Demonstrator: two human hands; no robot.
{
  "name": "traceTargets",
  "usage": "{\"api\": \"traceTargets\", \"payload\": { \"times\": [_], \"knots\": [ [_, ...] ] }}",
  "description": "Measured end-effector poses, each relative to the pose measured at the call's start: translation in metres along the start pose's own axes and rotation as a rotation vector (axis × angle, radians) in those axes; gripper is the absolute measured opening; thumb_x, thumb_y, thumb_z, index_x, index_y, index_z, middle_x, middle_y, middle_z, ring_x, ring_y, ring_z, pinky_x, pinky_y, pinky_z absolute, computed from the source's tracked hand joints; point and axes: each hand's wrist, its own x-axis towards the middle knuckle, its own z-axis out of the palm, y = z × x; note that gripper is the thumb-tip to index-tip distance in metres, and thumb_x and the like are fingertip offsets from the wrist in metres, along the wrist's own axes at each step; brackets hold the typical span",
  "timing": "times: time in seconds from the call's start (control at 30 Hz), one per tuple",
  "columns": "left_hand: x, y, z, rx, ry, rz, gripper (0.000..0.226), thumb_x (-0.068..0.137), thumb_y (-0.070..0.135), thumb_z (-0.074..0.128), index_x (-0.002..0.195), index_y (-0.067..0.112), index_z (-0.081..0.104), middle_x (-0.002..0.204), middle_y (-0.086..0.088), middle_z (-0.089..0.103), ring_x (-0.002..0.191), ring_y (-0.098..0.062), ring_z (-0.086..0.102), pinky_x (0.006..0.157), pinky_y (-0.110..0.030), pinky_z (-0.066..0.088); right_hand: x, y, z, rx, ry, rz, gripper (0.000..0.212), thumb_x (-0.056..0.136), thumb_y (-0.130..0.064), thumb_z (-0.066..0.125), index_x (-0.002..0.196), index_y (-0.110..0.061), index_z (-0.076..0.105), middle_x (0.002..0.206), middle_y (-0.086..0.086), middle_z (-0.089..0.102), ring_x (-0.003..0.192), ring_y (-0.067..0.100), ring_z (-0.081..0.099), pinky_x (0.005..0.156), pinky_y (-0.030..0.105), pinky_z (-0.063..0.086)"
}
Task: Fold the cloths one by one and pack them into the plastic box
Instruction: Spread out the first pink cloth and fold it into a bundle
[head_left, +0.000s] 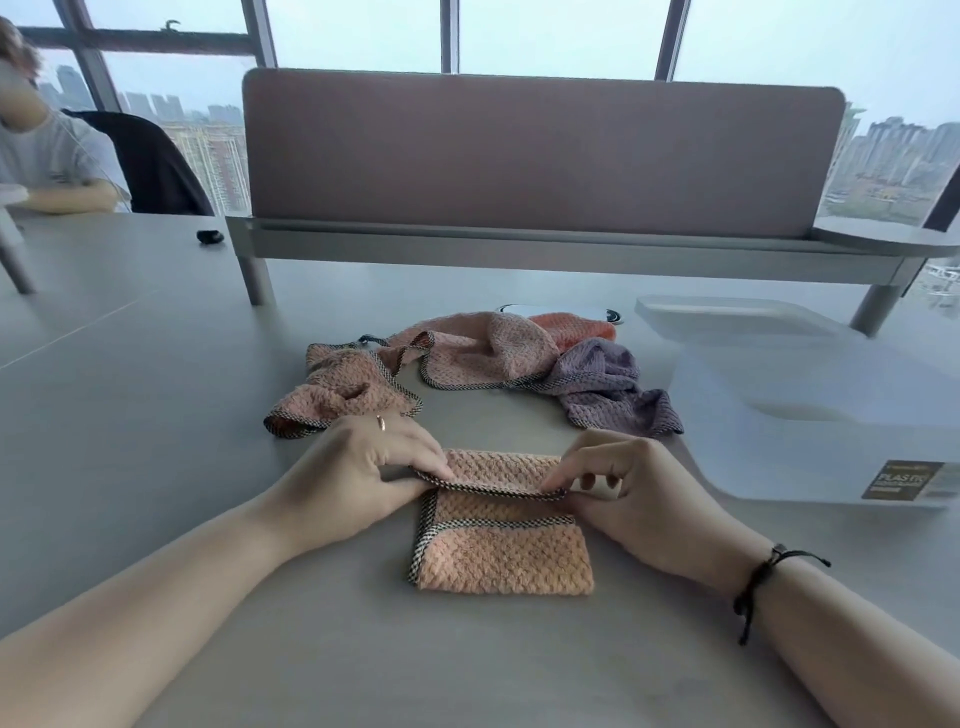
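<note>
A pink waffle cloth (501, 553) with a checkered hem lies partly folded on the grey table in front of me. My left hand (363, 462) pinches the left end of its raised hemmed edge. At the right end of that edge, my right hand (618, 483) pinches it too. Behind it lie unfolded cloths: a crumpled pink one (343, 395), a second pink one (483, 348), an orange one (576, 325) and a purple one (608, 384). The translucent plastic box (810, 405) stands at the right, beyond my right hand.
A padded desk divider (540, 150) on metal legs crosses the back of the table (156, 415). A round cable port (613, 313) sits behind the cloths. Another person (47, 156) sits at the far left by a dark chair. A small black object (209, 237) lies there.
</note>
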Motion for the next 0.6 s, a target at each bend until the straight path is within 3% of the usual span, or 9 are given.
{"api": "traceTargets", "payload": {
  "times": [0.23,0.6],
  "knots": [
    [-0.003,0.006,-0.004,0.156,-0.096,0.041,0.029,0.081,0.018,0.076,0.102,0.038,0.078,0.104,0.025,0.071,0.098,0.002,0.064,0.081,-0.029,0.055,-0.001,0.001,-0.003,-0.028,0.017,-0.004,0.035,0.078,0.002,0.073,0.082,-0.032,0.081,0.089,-0.013,0.068,0.074,0.010,0.063,0.063,0.007,0.040],
    [-0.005,0.014,-0.009,0.141,-0.163,-0.015,0.033,0.078,0.019,0.063,0.099,0.039,0.079,0.100,0.025,0.068,0.101,-0.002,0.062,0.084,-0.031,0.053,-0.003,-0.003,-0.005,-0.096,-0.047,-0.010,0.034,0.081,-0.004,0.069,0.088,-0.035,0.080,0.094,-0.016,0.065,0.080,0.006,0.061,0.066,0.005,0.038]
  ]
}}
